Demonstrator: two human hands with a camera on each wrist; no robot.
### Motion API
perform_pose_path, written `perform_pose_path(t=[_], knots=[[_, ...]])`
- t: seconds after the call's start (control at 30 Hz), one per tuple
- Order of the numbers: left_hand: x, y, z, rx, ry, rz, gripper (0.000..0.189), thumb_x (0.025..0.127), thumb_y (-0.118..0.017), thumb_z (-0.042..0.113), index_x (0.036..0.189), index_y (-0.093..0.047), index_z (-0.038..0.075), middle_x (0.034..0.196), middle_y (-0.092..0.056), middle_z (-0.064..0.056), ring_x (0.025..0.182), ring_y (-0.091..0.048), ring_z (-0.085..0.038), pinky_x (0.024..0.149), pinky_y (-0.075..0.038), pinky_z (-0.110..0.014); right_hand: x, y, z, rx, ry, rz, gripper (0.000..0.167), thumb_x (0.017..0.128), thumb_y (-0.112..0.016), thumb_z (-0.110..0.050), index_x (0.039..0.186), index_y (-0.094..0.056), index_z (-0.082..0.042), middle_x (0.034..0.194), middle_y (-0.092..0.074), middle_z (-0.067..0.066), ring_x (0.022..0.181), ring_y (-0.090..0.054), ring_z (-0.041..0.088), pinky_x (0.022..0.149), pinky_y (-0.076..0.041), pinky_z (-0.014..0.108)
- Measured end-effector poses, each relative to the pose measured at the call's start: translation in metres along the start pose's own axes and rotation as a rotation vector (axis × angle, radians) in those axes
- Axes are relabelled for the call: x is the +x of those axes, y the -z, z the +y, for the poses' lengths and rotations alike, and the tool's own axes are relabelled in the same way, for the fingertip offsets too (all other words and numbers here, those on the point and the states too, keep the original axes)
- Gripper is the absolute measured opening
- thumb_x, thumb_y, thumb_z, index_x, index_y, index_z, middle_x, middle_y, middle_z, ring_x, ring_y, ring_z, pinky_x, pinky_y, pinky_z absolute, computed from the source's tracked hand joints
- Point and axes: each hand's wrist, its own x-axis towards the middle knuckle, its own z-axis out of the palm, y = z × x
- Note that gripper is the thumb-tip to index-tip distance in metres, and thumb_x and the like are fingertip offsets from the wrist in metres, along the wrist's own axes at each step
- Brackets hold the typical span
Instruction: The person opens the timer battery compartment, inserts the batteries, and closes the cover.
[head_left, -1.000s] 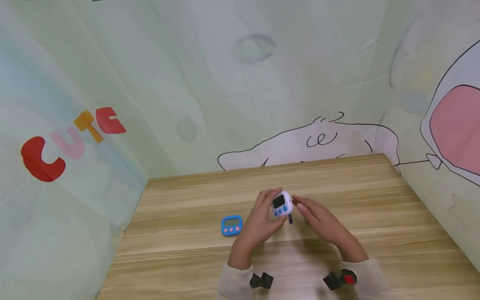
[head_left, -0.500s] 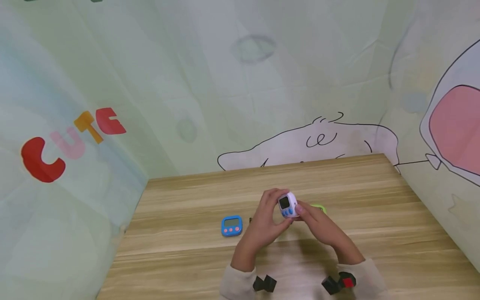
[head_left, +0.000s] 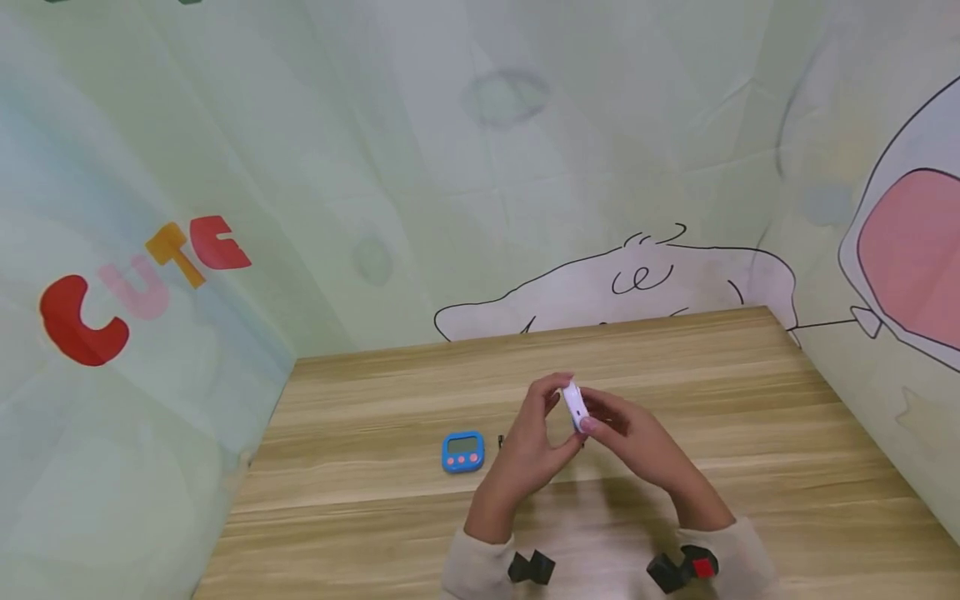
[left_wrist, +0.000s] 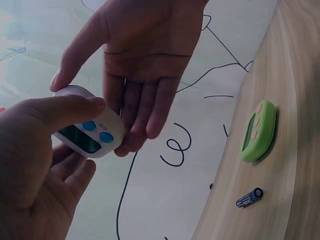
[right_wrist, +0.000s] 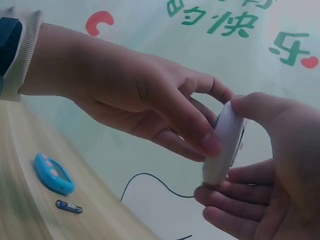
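Note:
A white digital timer [head_left: 575, 405] with blue buttons is up between both hands, its narrow edge towards the head camera. My left hand [head_left: 528, 442] grips it, thumb across the button side in the left wrist view. My right hand [head_left: 637, 437] pinches its edge, the thumb [right_wrist: 252, 106] on one end and fingers [right_wrist: 235, 192] at the other. The timer's back is seen only as a thin edge in the right wrist view. A blue timer [head_left: 462, 452] lies left of my left hand, with a small battery [right_wrist: 69, 206] beside it.
A green timer [left_wrist: 259, 131] and another battery [left_wrist: 249, 197] lie on the wooden table [head_left: 360, 400]; in the head view my right hand hides the green timer. Printed cloth walls [head_left: 420, 167] stand behind the table and at its sides.
My right hand has come in from apart to take the white timer's edge. The timer has turned from showing its screen to edge-on. The blue timer stays put.

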Motion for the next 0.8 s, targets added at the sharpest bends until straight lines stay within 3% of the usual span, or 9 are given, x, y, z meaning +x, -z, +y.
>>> perform_pose_path(t=[0.13,0.33,0.47,0.67,0.8], knots=[[0.0,0.001,0.002,0.01,0.036,-0.012,0.079,0.086,-0.075,0.009,0.146,-0.024,0.019,0.151,-0.035,0.001,0.138,-0.036,-0.014,0.111,-0.033,-0.032,-0.001,0.0,-0.005,-0.081,0.06,0.064,0.058,0.092,-0.069,-0.034,0.14,-0.051,-0.008,0.129,-0.06,0.009,0.113,-0.06,0.023,0.094,-0.052,0.041],[0.0,0.004,0.006,0.137,0.104,-0.03,0.084,0.087,-0.076,0.023,0.153,-0.025,0.026,0.152,-0.034,0.003,0.138,-0.036,-0.015,0.109,-0.037,-0.036,-0.005,0.003,-0.015,-0.239,0.136,0.159,0.071,0.083,-0.078,-0.037,0.141,-0.049,-0.009,0.129,-0.06,0.005,0.115,-0.06,0.021,0.094,-0.052,0.043],[0.0,0.007,0.007,0.147,0.091,-0.049,0.084,0.088,-0.074,0.027,0.155,-0.023,0.028,0.154,-0.032,0.003,0.139,-0.035,-0.016,0.109,-0.037,-0.038,-0.008,0.007,-0.021,-0.34,0.161,0.191,0.076,0.08,-0.08,-0.041,0.142,-0.048,-0.01,0.132,-0.058,0.004,0.117,-0.057,0.018,0.093,-0.051,0.043],[-0.001,0.01,0.007,0.1,0.019,-0.069,0.08,0.091,-0.067,0.023,0.156,-0.02,0.024,0.155,-0.031,0.001,0.138,-0.036,-0.018,0.108,-0.039,-0.039,-0.011,0.012,-0.025,-0.429,0.235,0.231,0.082,0.077,-0.083,-0.035,0.146,-0.044,-0.013,0.135,-0.056,0.005,0.12,-0.055,0.02,0.096,-0.049,0.045],[-0.002,0.01,0.008,0.033,0.017,-0.004,0.064,0.097,-0.058,0.023,0.154,-0.029,0.02,0.152,-0.037,-0.001,0.133,-0.043,-0.017,0.103,-0.044,-0.033,-0.012,0.013,-0.026,-0.452,0.295,0.245,0.086,0.076,-0.085,-0.031,0.147,-0.042,-0.014,0.137,-0.055,0.005,0.121,-0.055,0.02,0.098,-0.048,0.046]])
